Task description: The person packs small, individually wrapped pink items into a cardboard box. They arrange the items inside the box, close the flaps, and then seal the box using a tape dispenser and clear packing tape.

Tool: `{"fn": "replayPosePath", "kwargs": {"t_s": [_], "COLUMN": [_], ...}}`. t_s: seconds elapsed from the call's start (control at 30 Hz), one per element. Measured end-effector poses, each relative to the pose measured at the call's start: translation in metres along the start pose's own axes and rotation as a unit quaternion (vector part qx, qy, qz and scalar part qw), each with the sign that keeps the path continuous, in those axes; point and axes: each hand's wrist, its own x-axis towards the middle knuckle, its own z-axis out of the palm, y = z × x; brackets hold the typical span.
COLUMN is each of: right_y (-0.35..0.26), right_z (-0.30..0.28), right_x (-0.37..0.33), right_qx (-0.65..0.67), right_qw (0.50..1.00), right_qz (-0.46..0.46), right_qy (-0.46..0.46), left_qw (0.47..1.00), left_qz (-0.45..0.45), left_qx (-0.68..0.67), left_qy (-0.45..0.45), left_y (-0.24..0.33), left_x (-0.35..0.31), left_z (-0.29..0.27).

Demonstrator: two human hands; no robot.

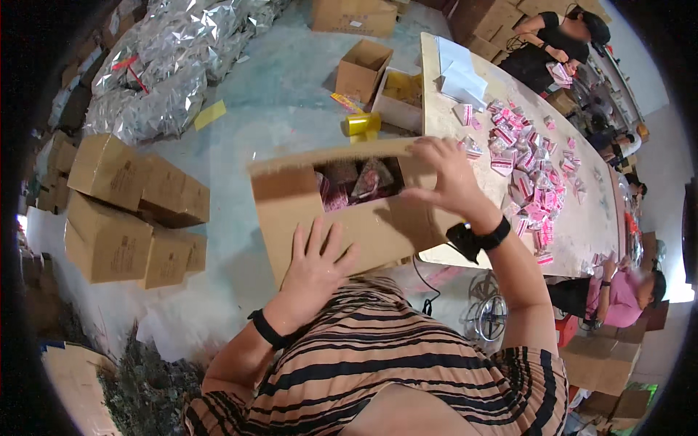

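Observation:
In front of me is a brown cardboard box point(356, 236) with its flaps partly folded in. Through the gap between the flaps show small clear bags with pink and dark parts point(374, 180). My left hand point(314, 265) lies flat on the near flap, fingers spread. At the far right corner, my right hand point(449, 174) grips the box, its fingers over the far flap's edge and its thumb on the right flap. Each wrist wears a black band.
A table point(451, 134) at the right bears a pile of pink-labelled small bags point(534, 174). Closed cartons point(109, 240) stand left; silvery wrapped bundles point(167, 65) lie beyond. An open carton point(363, 69) and a yellow tape roll point(362, 124) are ahead. Other people work along the table.

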Motion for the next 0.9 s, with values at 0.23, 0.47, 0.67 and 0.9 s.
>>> {"fn": "replayPosePath", "kwargs": {"t_s": [0.23, 0.47, 0.67, 0.9], "right_y": [-0.021, -0.014, -0.013, 0.028], "right_z": [0.044, 0.064, 0.065, 0.065], "right_x": [-0.062, -0.07, -0.071, -0.082], "right_qx": [-0.032, 0.031, 0.059, 0.175], "right_qw": [0.999, 0.999, 0.997, 0.961], "right_qz": [0.006, -0.001, 0.004, 0.203], "right_qy": [-0.036, 0.021, 0.039, 0.06], "left_qw": [0.995, 0.982, 0.985, 0.984], "left_qz": [-0.073, -0.184, -0.165, -0.177], "left_qx": [-0.056, -0.016, -0.023, 0.003], "left_qy": [0.044, 0.044, 0.047, 0.033], "left_y": [0.001, 0.041, 0.035, 0.039], "left_x": [0.018, 0.059, 0.063, 0.062], "left_z": [-0.015, 0.007, 0.013, 0.011]}}
